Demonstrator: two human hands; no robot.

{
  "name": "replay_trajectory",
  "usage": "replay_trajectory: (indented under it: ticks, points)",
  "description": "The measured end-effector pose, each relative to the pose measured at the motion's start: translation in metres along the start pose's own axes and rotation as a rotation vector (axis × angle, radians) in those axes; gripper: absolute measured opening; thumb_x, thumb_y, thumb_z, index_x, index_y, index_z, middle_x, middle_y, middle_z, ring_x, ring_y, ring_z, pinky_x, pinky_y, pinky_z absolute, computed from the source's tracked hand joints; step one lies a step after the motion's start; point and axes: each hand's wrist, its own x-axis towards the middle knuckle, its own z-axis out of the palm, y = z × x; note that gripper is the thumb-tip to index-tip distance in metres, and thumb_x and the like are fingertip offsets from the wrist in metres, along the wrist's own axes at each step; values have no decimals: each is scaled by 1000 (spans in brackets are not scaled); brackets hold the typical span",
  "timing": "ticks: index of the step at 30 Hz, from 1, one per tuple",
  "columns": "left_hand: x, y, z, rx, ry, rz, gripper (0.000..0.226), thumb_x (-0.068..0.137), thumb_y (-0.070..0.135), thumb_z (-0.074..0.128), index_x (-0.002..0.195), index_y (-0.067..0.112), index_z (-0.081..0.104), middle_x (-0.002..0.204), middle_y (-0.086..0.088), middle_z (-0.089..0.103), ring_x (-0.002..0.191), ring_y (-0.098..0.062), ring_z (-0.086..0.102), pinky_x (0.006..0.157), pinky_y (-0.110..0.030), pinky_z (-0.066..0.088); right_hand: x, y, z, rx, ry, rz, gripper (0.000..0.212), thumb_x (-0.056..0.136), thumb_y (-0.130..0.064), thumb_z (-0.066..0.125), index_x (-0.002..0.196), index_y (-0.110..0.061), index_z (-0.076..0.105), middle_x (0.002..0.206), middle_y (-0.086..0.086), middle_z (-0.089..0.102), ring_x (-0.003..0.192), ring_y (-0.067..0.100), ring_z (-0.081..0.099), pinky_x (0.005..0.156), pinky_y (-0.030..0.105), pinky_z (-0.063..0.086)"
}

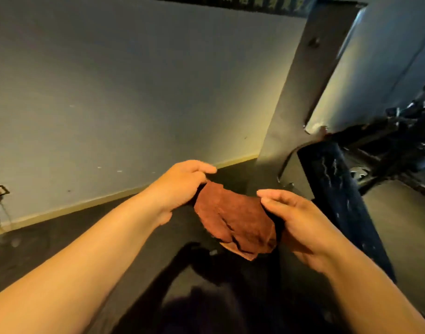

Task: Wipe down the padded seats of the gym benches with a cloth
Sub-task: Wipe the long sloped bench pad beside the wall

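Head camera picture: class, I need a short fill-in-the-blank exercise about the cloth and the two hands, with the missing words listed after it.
1. The cloth is reddish-____ in colour.
2. The cloth is held by ____ hands, the left hand and the right hand.
3. The cloth hangs above the dark ____, touching no bench.
4. The padded bench lies to the ____ of the cloth.

Missing words: brown; both; floor; right

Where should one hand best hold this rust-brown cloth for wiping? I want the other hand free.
Probably at the bunched middle of the rust-brown cloth, coming from above. It is held between the left hand and the right hand by its side edges, and its lower folds hang loose, so an edge grip would likely leave it dangling rather than form a pad.
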Motion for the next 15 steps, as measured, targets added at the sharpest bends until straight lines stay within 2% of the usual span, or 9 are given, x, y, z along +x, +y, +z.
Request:
replay_trajectory:
  ticks: [2,3,5,7,8,10,12,13,15]
  points:
    - [10,7,30,142,-199,34,25,80,21,64,96,32,79,96,3,76,95,-27,69,98,-43,52,-16,-1,-39,-101,-9,7,32,92,-3,66,120,-16,67,103,4,77,94,17,74,76,27,61]
    - [14,10,46,189,-286,72,24,78,22,70,99,31,79,89,4,76,91,-25,70,94,-43,53,-22,-2,-58,-166,11,0,39,88,0,69,123,-17,66,105,3,76,95,16,74,78,26,61]
    - [21,17,78,212,-411,145,34,81,7,78,111,23,74,79,9,74,78,-9,70,81,-27,53,-31,-2,-93,-315,76,-20,51,84,2,74,129,-18,62,112,0,73,97,12,72,76,20,59]
    - [24,26,107,283,-443,217,39,84,-5,73,114,20,69,72,15,72,71,2,68,73,-16,53,-38,-4,-121,-482,140,-42,55,84,-4,77,132,-22,58,115,-6,68,96,7,69,72,13,55]
    - [25,30,120,331,-455,253,40,85,-5,73,112,24,68,74,16,72,73,3,69,75,-16,56,-42,-4,-134,-567,171,-51,54,84,-8,78,131,-25,59,113,-10,67,96,2,67,74,12,55]
    - [27,38,143,407,-482,329,40,85,-2,73,110,28,68,87,14,73,81,3,70,88,-23,57,-51,-3,-154,-718,257,-81,43,86,-16,78,123,-32,63,107,-15,69,93,-3,66,85,18,57]
    - [29,47,160,437,-464,414,36,86,2,74,112,27,69,90,14,72,82,3,68,88,-18,54,-61,-2,-167,-788,374,-146,30,88,-17,76,112,-34,69,98,-14,72,86,-6,66,89,24,56]
    - [29,51,167,439,-444,463,32,87,5,73,112,26,70,88,13,71,80,2,66,83,-15,54,-68,-2,-169,-767,432,-189,26,89,-14,74,108,-30,71,94,-12,72,81,-5,66,86,21,56]
    - [28,58,181,440,-416,564,22,89,12,73,104,27,72,84,11,71,78,-2,66,77,-20,54,-81,-2,-169,-714,564,-246,23,91,-8,70,110,-22,71,92,-9,69,75,-6,62,75,6,51]
